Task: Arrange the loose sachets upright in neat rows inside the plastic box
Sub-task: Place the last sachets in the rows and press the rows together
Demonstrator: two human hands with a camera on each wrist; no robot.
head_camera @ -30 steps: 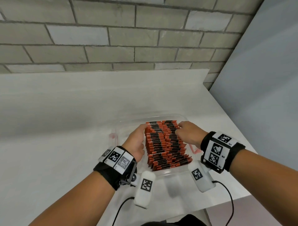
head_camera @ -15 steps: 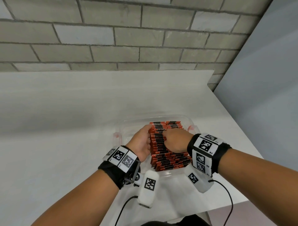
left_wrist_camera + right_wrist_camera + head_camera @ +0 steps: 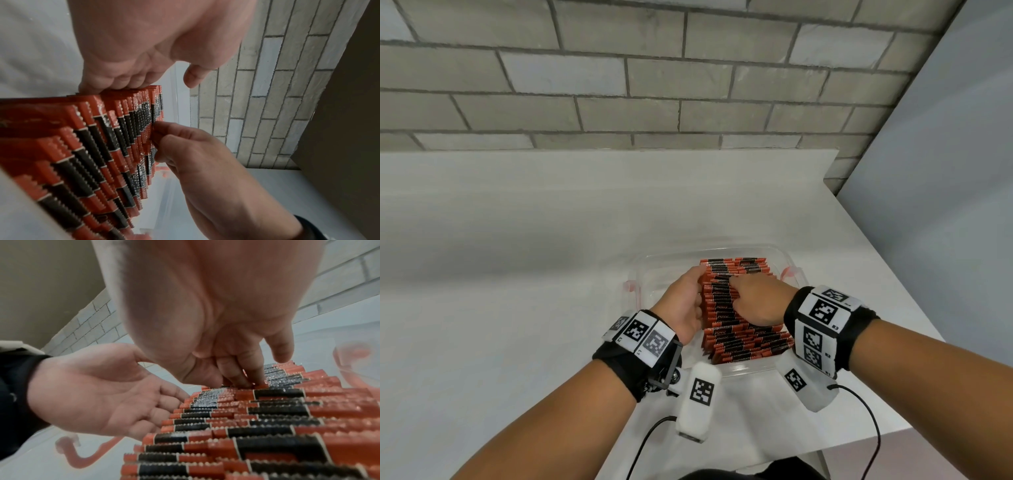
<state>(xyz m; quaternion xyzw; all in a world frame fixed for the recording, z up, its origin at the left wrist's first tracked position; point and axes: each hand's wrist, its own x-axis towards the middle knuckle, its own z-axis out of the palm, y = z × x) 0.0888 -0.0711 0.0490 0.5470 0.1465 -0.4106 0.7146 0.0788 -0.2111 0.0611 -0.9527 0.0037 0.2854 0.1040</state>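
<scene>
Right hand (image 3: pixel 756 301) moved leftward, wrist view: fingers (image 3: pixel 240 376) among sachets (image 3: pixel 267 426)

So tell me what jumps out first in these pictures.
A dense block of red-and-black sachets stands on edge in the clear box at the near right of the white table. The left hand braces the block's left side, while the right hand digs its fingertips into the top edges.
</scene>
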